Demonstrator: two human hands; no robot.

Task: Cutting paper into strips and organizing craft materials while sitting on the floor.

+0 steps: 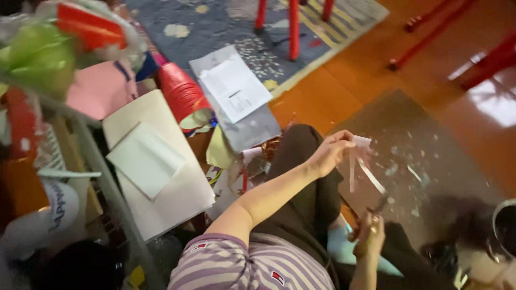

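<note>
Pale paper strips (361,164) hang from the left hand (329,154), whose fingers are pinched tight around their upper ends just above a grey-brown mat (430,139) on the orange wooden floor (349,75). The strips dangle down, one running slantwise toward the right hand (370,233). That hand is closed around a small dark tool, probably scissors (379,205), whose tip points up toward the lower end of the slanting strip; blur keeps me from telling whether blade and paper touch. Small pale paper scraps (411,172) are scattered over the mat beyond both hands.

The person sits on the floor in a purple-and-white striped shirt (252,266) and dark trousers (306,177), with the left forearm stretched out over the raised knee.

To the left of the knee lies a heap of craft stock: a large cream sheet of card (177,188) with a smaller white sheet (145,158) lying on it, a pink sheet (99,88) farther back, a red ribbed roll of paper (183,94) just beside them, and a grey sheet (252,126) bearing a white printed page (234,88). A yellow-green scrap (217,150) lies under the grey sheet's near edge. Farther off, a blue patterned rug (226,21) lies under red furniture legs (293,27). At the right edge, the rim of a dark round container (502,225) shows.
</note>
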